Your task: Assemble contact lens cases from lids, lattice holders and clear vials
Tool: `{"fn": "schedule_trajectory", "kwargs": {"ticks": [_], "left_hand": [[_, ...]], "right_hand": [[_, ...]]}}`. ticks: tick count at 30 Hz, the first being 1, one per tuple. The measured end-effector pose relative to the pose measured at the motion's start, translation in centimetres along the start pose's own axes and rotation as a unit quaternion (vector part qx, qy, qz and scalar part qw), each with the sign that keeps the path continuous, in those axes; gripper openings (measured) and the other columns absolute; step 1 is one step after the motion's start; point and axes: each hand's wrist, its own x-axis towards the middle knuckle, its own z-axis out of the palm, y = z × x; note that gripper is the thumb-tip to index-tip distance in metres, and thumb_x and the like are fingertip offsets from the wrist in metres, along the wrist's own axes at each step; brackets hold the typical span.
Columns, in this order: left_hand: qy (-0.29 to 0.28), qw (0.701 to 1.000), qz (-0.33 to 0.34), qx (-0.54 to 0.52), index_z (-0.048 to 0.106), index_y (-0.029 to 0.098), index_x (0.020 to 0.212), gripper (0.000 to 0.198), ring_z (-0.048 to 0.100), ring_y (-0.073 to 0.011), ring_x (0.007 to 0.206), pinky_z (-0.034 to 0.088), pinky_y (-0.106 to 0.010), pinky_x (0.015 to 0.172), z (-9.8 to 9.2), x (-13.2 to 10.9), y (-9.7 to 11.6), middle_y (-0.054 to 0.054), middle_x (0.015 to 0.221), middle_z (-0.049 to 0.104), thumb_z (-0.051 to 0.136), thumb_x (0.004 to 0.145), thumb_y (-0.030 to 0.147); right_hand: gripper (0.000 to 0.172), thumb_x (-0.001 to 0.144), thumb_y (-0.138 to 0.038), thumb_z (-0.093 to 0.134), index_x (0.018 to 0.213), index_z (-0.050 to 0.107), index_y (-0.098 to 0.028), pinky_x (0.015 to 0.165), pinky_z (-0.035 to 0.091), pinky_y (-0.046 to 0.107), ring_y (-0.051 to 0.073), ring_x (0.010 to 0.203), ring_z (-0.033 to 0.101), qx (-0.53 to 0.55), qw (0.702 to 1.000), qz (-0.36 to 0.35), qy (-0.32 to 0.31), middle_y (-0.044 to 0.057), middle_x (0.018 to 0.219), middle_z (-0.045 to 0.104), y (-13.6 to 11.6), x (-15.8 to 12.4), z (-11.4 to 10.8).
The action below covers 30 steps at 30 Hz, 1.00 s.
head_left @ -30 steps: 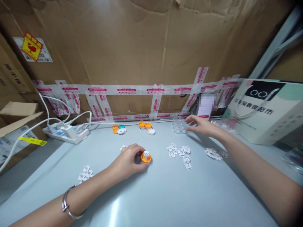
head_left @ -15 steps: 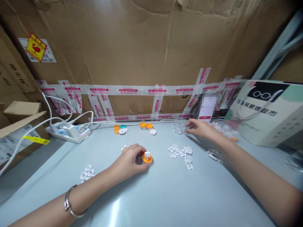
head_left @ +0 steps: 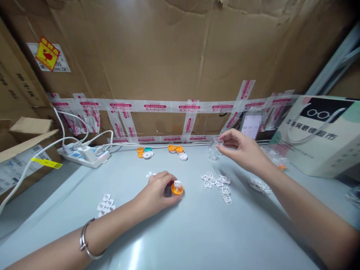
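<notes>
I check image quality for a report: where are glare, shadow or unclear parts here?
All in the head view: bright glare on the table near the bottom edge; soft shadow beside the right arm; pixelation over part of the phone; faint outlines on the clear cups by the right hand.

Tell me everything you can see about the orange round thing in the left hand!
The orange round dish is shallow, with a raised rim, and looks like smooth, shiny plastic. It sits face up, and a small white openwork piece stands in its middle. The left hand holds it by the edge, between thumb and fingers, over the middle of the pale worktop. I can't tell whether its underside touches the worktop.
</notes>
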Motion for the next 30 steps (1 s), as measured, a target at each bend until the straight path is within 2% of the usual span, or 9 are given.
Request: {"fn": "schedule_trajectory", "kwargs": {"ticks": [3, 6, 9, 12, 20, 30], "left_hand": [[0.002, 1.000, -0.002, -0.010, 0.058, 0.019, 0.091, 0.020, 0.052, -0.0179, 0.078, 0.040, -0.031, 0.072, 0.1, 0.1, 0.0, -0.003, 0.086, 0.057, 0.060, 0.072, 0.028], [0.010, 1.000, -0.006, -0.014, 0.057, 0.019, 0.090, 0.021, 0.052, -0.0176, 0.078, 0.040, -0.030, 0.071, 0.3, 0.2, -0.1, -0.003, 0.085, 0.057, 0.060, 0.071, 0.026], [0.017, 1.000, -0.013, -0.018, 0.056, 0.018, 0.088, 0.021, 0.052, -0.0173, 0.078, 0.039, -0.029, 0.072, 0.4, 0.2, -0.2, -0.002, 0.085, 0.056, 0.062, 0.070, 0.026], [0.018, 0.999, -0.014, -0.025, 0.055, 0.018, 0.086, 0.020, 0.052, -0.0166, 0.077, 0.039, -0.028, 0.070, 0.5, 0.2, -0.4, -0.001, 0.084, 0.056, 0.063, 0.069, 0.027], [0.020, 0.999, -0.009, -0.029, 0.055, 0.018, 0.084, 0.019, 0.052, -0.0170, 0.078, 0.038, -0.027, 0.069, 0.5, 0.1, -0.5, -0.001, 0.082, 0.056, 0.062, 0.071, 0.029], [0.017, 1.000, -0.013, -0.023, 0.055, 0.018, 0.081, 0.018, 0.051, -0.0161, 0.076, 0.036, -0.026, 0.066, 0.4, 0.2, -0.4, -0.001, 0.080, 0.056, 0.064, 0.070, 0.029]], "right_hand": [[0.021, 0.072, -0.032, 0.064, 0.084, 0.050, -0.021, 0.078, 0.051, 0.036, 0.018, 0.084, 0.062, 0.135, 0.990, 0.007, -0.049, 0.003, 0.089, 0.060, -2.2, -1.3, 1.1], [0.021, 0.073, -0.029, 0.063, 0.085, 0.048, -0.020, 0.081, 0.051, 0.034, 0.016, 0.086, 0.062, 0.247, 0.962, -0.010, -0.112, 0.002, 0.091, 0.058, -3.2, -2.8, 3.5], [0.016, 0.075, -0.022, 0.061, 0.087, 0.051, -0.019, 0.090, 0.047, 0.034, 0.014, 0.091, 0.060, 0.252, 0.949, -0.046, -0.184, 0.002, 0.091, 0.057, -3.4, -4.2, 6.1], [0.015, 0.077, -0.019, 0.059, 0.091, 0.053, -0.019, 0.092, 0.046, 0.034, 0.014, 0.093, 0.060, 0.236, 0.943, -0.065, -0.226, 0.002, 0.093, 0.059, -3.5, -5.1, 7.4], [0.019, 0.077, -0.014, 0.057, 0.096, 0.059, -0.018, 0.088, 0.048, 0.029, 0.013, 0.091, 0.059, 0.190, 0.943, -0.121, -0.246, 0.003, 0.094, 0.060, -4.0, -5.7, 7.7], [0.017, 0.080, -0.015, 0.055, 0.095, 0.061, -0.020, 0.085, 0.048, 0.028, 0.013, 0.091, 0.059, 0.170, 0.944, -0.138, -0.247, 0.003, 0.095, 0.062, -3.9, -5.6, 7.7]]}}
